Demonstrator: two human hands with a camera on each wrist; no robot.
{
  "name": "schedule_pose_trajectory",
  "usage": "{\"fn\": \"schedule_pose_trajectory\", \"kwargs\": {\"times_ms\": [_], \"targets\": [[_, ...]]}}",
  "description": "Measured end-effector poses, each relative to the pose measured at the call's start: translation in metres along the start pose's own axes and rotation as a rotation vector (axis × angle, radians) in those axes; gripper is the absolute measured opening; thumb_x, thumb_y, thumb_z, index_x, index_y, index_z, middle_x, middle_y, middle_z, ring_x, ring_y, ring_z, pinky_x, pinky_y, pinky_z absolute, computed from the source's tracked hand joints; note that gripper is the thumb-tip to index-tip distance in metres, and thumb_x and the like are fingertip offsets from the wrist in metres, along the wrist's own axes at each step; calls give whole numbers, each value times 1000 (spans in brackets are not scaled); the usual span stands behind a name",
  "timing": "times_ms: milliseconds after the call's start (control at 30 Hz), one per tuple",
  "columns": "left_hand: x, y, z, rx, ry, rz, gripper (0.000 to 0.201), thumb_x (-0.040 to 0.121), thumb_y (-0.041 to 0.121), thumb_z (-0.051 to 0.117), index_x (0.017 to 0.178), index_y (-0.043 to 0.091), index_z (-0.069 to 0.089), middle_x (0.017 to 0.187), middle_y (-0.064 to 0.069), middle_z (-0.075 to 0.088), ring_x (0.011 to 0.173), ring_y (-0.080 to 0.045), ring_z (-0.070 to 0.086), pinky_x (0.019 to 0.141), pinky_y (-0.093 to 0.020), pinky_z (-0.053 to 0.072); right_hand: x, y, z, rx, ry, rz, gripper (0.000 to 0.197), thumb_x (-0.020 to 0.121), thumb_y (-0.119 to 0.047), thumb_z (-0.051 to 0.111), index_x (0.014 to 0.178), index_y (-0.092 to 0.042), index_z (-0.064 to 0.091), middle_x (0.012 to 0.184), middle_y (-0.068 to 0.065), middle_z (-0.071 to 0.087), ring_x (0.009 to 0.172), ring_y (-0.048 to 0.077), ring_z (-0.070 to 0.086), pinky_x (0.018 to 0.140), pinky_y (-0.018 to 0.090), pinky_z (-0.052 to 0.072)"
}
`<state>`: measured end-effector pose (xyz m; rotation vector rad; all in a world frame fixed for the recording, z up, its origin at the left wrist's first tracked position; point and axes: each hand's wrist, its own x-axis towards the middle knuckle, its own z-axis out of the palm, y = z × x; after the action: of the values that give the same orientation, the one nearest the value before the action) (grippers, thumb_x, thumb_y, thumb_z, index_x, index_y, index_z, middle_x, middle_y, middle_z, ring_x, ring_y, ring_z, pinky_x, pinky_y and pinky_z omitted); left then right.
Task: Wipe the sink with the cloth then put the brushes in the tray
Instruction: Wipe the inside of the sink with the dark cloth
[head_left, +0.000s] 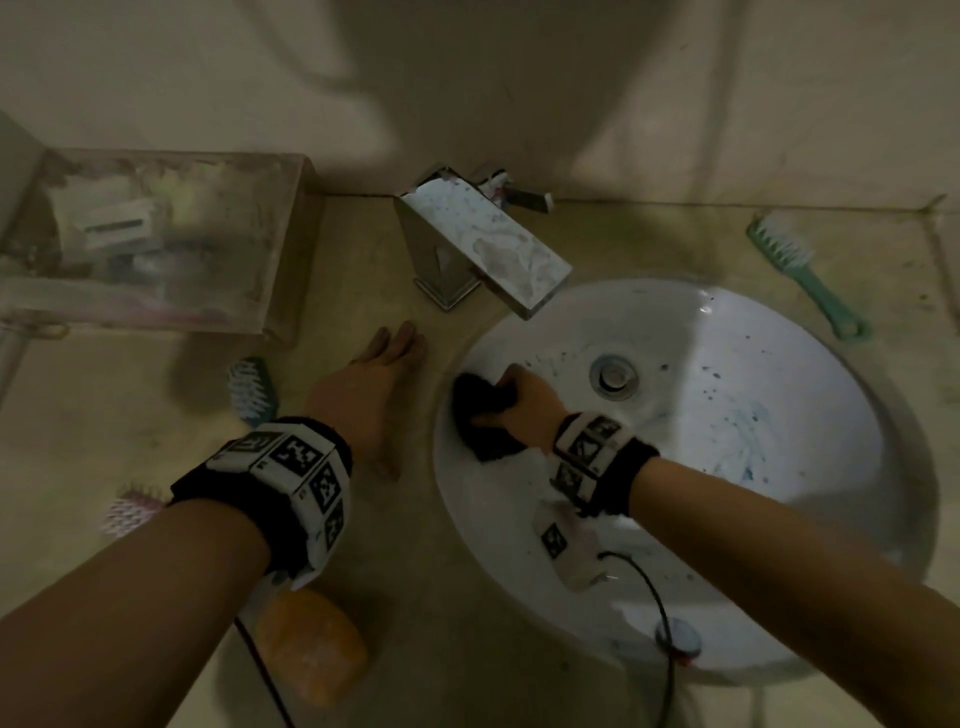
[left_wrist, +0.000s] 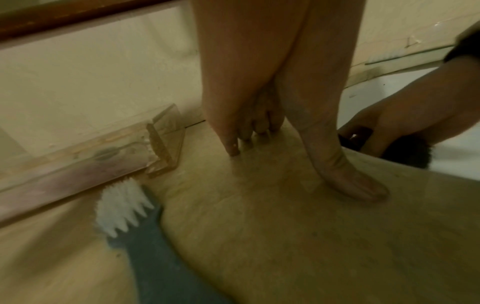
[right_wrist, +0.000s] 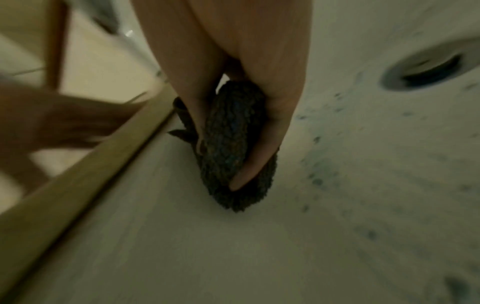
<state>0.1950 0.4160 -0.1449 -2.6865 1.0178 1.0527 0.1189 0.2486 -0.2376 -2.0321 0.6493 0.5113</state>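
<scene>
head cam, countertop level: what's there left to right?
Clear tray → blue brush → left hand flat on the counter → faucet → right hand gripping the dark cloth → sink drain → green brush.

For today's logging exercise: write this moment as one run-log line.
stage: wiping sink | right hand: grips cloth on basin wall | left hand: flat on counter | brushes: outside tray
</scene>
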Motion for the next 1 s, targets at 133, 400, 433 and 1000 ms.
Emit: {"fn": "schedule_pose_trajectory", "kwargs": {"times_ms": [133, 400, 433, 1000], "targets": [[0, 1, -1, -3, 4, -1, 138, 56, 25, 90, 151, 20, -9, 160, 5, -18, 150, -18, -10, 120, -34, 21, -1, -1, 17, 51, 10, 26, 43, 89, -16, 60, 65, -22, 24, 77, 0, 41, 89, 15, 39, 75, 27, 28], [0, 0, 1, -3, -3, -12, 140, 56, 26, 91, 151, 23, -12, 159, 7, -20, 149, -18, -11, 120, -36, 23, 6, -4, -8, -61, 47, 40, 37, 84, -25, 67, 96, -10, 36, 122, 20, 53, 114, 31, 52, 84, 35, 38], [1, 0, 1, -2, -2, -14, 139, 56, 25, 91, 151, 23, -11, 159, 7, -19, 149, -18, -10, 120, -36, 23, 1, -3, -5, -120, -37, -12, 36, 83, -24, 70, 97, -9, 40, 120, 18, 54, 111, 29, 52, 86, 35, 40], [0, 6, -2, 37, -38, -34, 139, 56, 21, 91, 151, 17, -10, 160, 1, -18, 150, -22, -9, 121, -40, 22, -27, 5, -10, -287, -213, -207, 36, 81, -18, 72, 91, -11, 37, 96, 5, 44, 89, 14, 41, 76, 27, 32]]}}
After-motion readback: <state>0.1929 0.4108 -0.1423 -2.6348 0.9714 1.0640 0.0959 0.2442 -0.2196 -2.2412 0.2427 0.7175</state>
